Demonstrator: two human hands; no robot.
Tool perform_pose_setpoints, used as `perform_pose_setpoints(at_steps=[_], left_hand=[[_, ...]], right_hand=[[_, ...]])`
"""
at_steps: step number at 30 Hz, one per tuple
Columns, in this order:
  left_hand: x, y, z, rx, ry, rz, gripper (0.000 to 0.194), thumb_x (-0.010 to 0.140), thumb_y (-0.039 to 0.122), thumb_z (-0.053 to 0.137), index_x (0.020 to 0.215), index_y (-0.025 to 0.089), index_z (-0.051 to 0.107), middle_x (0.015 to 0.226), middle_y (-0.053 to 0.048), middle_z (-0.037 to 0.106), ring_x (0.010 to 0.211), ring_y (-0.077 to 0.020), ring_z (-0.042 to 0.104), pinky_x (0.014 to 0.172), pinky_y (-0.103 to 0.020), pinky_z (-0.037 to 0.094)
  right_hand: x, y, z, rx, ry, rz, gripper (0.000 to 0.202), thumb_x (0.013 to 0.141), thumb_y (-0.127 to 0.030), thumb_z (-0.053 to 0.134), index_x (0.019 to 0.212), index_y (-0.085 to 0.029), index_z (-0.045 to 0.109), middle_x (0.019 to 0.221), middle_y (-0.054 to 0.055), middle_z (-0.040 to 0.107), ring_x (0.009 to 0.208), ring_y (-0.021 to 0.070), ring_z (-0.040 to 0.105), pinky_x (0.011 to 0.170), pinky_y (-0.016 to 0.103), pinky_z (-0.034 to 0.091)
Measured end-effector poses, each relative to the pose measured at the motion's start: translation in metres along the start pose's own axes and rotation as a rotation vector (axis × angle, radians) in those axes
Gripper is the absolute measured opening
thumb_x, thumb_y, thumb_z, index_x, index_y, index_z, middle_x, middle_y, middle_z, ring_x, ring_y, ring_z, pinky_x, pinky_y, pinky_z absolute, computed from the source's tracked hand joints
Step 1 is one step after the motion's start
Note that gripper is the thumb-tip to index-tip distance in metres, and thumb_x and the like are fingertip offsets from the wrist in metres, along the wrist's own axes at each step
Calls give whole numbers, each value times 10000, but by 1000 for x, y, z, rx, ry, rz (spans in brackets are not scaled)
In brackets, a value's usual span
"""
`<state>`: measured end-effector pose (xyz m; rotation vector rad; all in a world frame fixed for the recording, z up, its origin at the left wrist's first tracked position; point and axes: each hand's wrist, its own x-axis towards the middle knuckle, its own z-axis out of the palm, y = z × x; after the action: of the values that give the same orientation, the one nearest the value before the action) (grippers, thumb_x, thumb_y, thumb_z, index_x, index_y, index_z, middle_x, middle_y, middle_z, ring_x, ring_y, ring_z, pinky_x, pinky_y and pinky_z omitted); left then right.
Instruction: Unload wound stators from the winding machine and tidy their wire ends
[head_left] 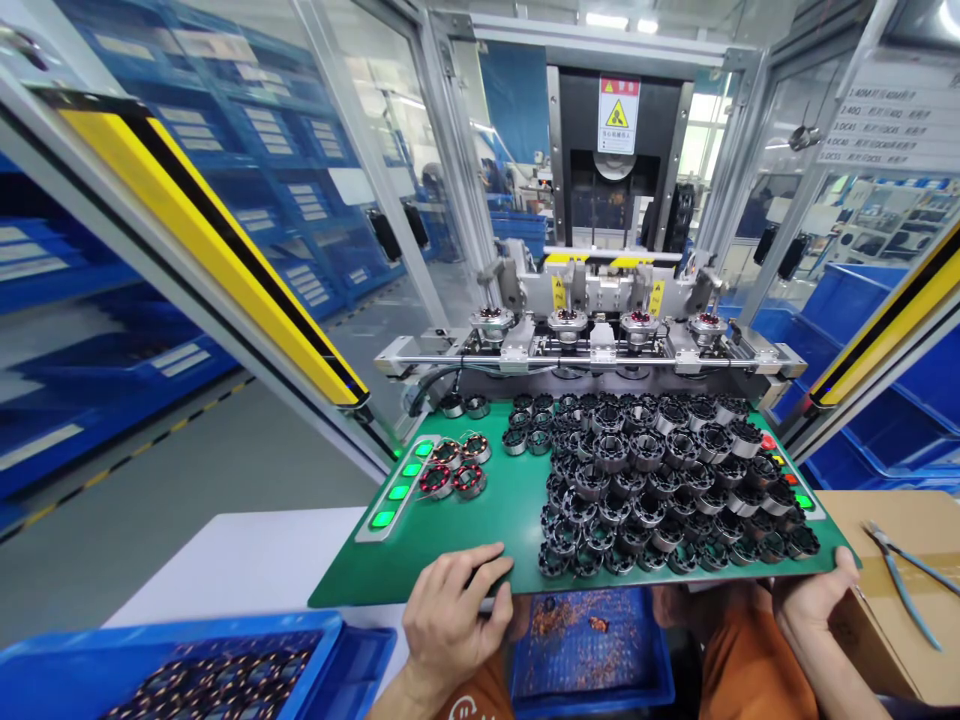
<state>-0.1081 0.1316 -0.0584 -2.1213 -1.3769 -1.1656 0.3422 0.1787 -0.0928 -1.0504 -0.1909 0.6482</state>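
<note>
Apparently pausing: your curled left hand (pixel 454 612) at flat green tabletop (pixel 491 522) edge, right hand (pixel 814 592) at corner; can't tell either grip. Toothed black-and-silver rings (pixel 647 462) crowd right half; lifting one would need free hand.

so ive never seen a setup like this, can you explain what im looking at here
It's one picture from a camera on a worker's head, looking forward and down. The bare hands are the worker's own: the left hand curls at the front edge of a green tabletop, over something dark, too hidden to name; the right hand touches the right front corner. Many black-and-metal rings are piled toward the right, and four wire-wound rings sit at the left, near lit green buttons. Behind stands a machine with four holders in a row.
</note>
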Motion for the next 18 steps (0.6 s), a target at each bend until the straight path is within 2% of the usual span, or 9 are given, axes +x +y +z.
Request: perform_pose_setpoints(at_steps=[7, 12, 18], left_hand=[[0, 0, 0, -1, 2, 6, 117, 959, 190, 591, 997, 248, 685, 1017, -29, 748, 894, -203, 641, 801, -355, 458], [-1, 0, 1, 2, 3, 4, 124, 942, 193, 599, 992, 251, 697, 1021, -28, 753, 895, -203, 651, 806, -357, 462], [0, 0, 0, 3, 1, 2, 119, 956, 199, 593, 999, 249, 692, 1026, -28, 754, 896, -204, 649, 806, -360, 462]], right_hand=[[1, 0, -1, -8, -11, 25, 656, 795, -693, 444, 1184, -229, 696, 1277, 67, 704, 1235, 343, 616, 997, 590, 554], [2, 1, -1, 0, 32, -2, 623, 792, -672, 462, 1138, -217, 710, 1253, 66, 716, 1227, 333, 624, 1053, 577, 531], [2, 1, -1, -2, 4, -2, 637, 811, -669, 443, 1174, -219, 710, 1275, 67, 714, 1247, 339, 621, 1063, 604, 525]])
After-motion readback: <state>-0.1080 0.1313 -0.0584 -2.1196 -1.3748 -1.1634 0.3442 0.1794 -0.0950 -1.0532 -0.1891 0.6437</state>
